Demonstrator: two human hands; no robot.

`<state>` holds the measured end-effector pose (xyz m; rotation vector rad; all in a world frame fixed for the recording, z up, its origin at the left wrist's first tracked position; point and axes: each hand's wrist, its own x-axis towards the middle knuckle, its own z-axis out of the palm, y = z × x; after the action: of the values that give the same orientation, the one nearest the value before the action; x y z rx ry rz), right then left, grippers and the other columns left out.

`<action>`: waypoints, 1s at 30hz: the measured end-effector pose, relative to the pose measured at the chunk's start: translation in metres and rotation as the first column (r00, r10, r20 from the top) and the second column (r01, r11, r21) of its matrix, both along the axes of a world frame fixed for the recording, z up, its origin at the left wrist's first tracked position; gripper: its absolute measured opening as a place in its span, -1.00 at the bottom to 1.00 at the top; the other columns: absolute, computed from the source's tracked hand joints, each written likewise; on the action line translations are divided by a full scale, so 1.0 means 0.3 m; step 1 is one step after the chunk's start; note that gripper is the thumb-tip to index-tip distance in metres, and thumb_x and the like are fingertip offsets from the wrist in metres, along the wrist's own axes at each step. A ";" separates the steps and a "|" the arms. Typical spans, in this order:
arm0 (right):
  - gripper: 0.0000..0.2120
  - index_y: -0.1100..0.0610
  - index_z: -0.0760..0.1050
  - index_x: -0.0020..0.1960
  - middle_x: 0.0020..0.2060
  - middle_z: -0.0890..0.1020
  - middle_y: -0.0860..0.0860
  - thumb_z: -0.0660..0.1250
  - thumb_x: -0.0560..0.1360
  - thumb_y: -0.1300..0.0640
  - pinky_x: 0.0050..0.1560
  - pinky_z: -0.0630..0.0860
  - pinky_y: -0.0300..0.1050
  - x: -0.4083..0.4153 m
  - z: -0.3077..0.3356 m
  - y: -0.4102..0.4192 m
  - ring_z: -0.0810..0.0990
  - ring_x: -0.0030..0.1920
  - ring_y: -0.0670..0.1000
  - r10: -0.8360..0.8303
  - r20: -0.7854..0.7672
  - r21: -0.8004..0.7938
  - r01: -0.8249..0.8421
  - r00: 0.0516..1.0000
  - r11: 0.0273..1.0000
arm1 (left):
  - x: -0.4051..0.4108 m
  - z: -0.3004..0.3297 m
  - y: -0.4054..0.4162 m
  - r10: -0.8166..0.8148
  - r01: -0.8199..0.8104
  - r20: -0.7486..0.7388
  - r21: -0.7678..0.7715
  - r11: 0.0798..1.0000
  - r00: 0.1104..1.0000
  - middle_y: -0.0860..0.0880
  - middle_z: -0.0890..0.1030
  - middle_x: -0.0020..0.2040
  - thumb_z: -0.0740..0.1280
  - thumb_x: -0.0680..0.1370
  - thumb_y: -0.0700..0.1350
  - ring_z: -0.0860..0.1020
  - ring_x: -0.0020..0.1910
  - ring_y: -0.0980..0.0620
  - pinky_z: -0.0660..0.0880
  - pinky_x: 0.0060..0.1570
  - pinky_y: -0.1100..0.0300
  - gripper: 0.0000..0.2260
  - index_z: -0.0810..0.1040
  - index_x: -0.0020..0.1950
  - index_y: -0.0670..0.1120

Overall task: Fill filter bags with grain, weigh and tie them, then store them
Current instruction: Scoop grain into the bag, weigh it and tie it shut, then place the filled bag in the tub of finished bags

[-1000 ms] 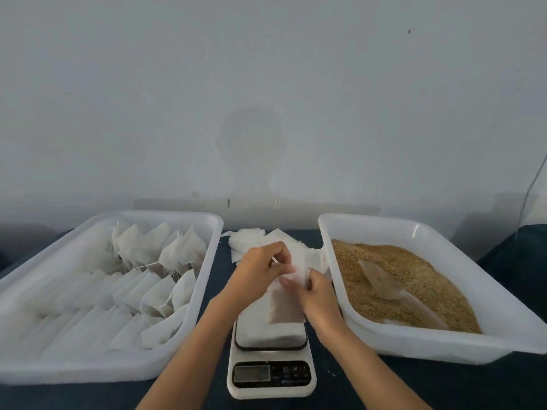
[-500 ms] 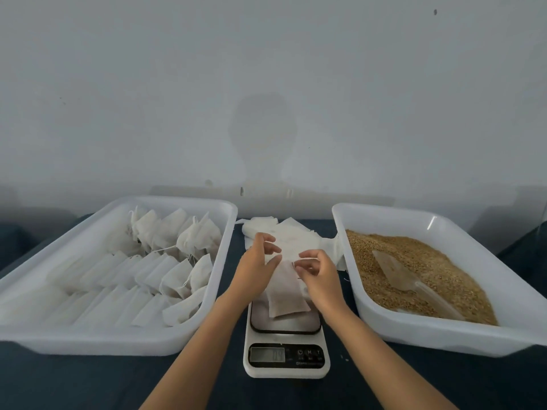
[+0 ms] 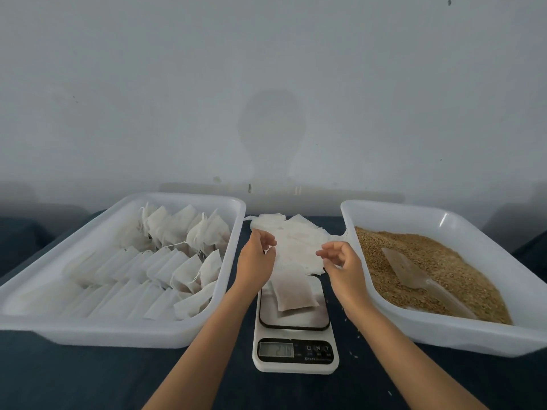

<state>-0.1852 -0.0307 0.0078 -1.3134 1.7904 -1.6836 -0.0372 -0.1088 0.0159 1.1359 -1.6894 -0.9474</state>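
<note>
Dark table, weighing step: filled bag (image 3: 293, 294) on scale (image 3: 296, 355). Left hand (image 3: 256, 258) and right hand (image 3: 343, 260) apart, empty. Next: tie it.

Filled filter bag (image 3: 293, 292) flat on scale (image 3: 295, 335), grain (image 3: 429, 267) in right tray

On the scale (image 3: 295, 344), blurred digits are shown on the display (image 3: 276, 349); button marks (image 3: 317, 348) cannot be read reliably.
</note>
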 end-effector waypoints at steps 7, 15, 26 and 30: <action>-0.72 0.11 0.45 0.02 -0.14 0.61 -0.10 0.19 0.49 0.46 -0.03 0.42 -0.34 0.001 -0.003 -0.005 0.55 -0.03 -0.17 0.007 -0.014 0.008 -0.007 1.000 1.000 | 0.009 -0.023 -0.001 0.003 0.000 0.244 -0.013 1.000 0.970 0.03 0.53 -0.01 0.20 0.54 -0.27 0.48 -0.02 0.02 0.45 0.11 0.06 -0.86 0.40 -0.01 -0.04; -0.79 0.05 0.37 0.09 -0.06 0.58 -0.06 0.34 0.51 0.18 0.11 0.52 -0.07 0.019 -0.038 -0.065 0.56 0.00 -0.05 0.166 -0.173 0.335 -0.100 0.971 0.937 | -0.016 -0.099 -0.009 -0.092 0.038 0.642 0.097 0.995 0.761 -0.05 0.45 0.30 0.20 0.59 0.08 0.37 0.28 -0.09 0.26 0.25 0.02 -0.65 0.36 0.30 -0.06; -0.75 -0.03 0.42 -0.07 -0.13 0.60 0.01 0.38 0.47 0.29 -0.28 0.45 -0.38 0.068 0.030 -0.132 0.59 -0.11 -0.05 0.190 -0.099 0.321 -0.150 0.977 0.935 | -0.041 -0.049 0.003 -0.107 0.075 0.472 0.088 0.993 0.875 0.02 0.55 0.18 0.39 0.46 0.09 0.51 0.12 0.02 0.34 0.11 0.14 -0.56 0.35 0.27 0.02; -0.77 0.04 0.48 -0.08 -0.18 0.62 0.02 0.44 0.41 0.30 -0.22 0.47 -0.34 0.117 0.165 -0.146 0.54 -0.21 -0.04 0.267 -0.156 0.184 -0.238 0.951 0.954 | -0.011 0.060 -0.007 0.044 -0.011 0.463 -0.074 0.997 0.885 -0.03 0.57 0.03 0.31 0.51 -0.04 0.53 -0.03 -0.01 0.33 -0.18 0.23 -0.78 0.45 0.12 -0.06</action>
<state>-0.1501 -0.0746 0.0573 -1.5860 1.7256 -1.2902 -0.0405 -0.1108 0.0338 1.4162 -2.0601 -0.6181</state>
